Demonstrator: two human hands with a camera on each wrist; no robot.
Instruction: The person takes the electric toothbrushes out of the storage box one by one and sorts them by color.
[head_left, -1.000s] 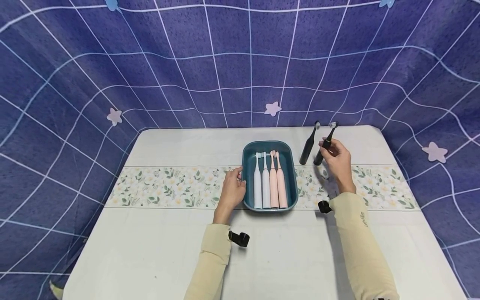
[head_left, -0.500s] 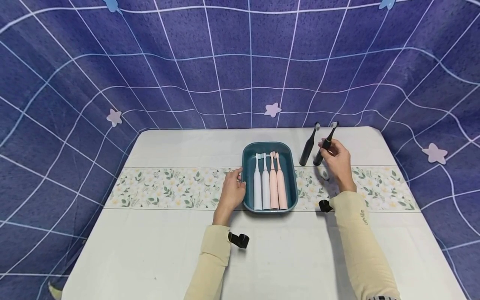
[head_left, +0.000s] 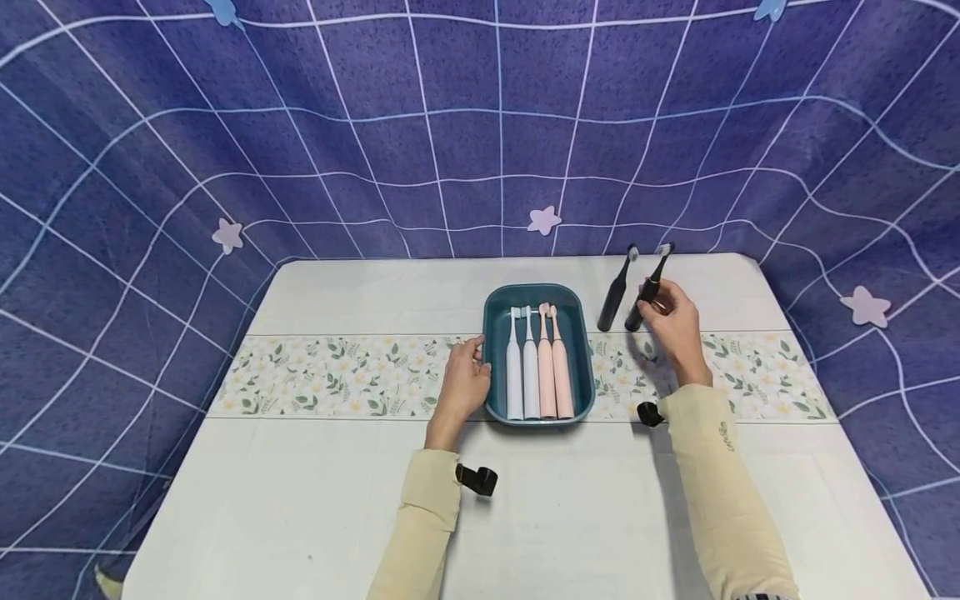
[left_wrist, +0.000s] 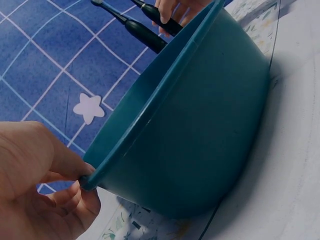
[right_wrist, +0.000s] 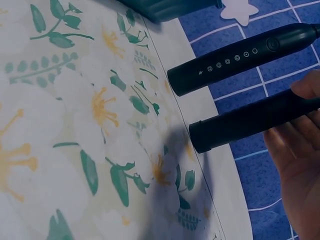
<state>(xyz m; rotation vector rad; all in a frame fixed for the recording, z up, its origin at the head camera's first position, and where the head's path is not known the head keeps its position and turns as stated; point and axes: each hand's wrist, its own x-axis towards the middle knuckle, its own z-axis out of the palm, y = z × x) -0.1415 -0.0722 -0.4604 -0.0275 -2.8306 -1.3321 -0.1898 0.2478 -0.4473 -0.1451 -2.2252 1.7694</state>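
Observation:
My left hand pinches the left rim of a teal plastic bin, thumb and fingers on either side of the lip in the left wrist view. Two white electric toothbrushes and two pink electric toothbrushes lie side by side in it, heads to the back. Right of the bin, a black electric toothbrush stands upright on its base. Just beside it, my right hand holds a second black electric toothbrush by the handle, upright. Whether its base touches the table cannot be made out.
A white table bears a floral strip across its middle. Behind and at both sides hangs a blue curtain with pale grid lines and stars. Black wrist cameras sit on both wrists.
The black toothbrush in my right hand has shifted slightly left, closer to the standing one. My left hand and the bin look unmoved.

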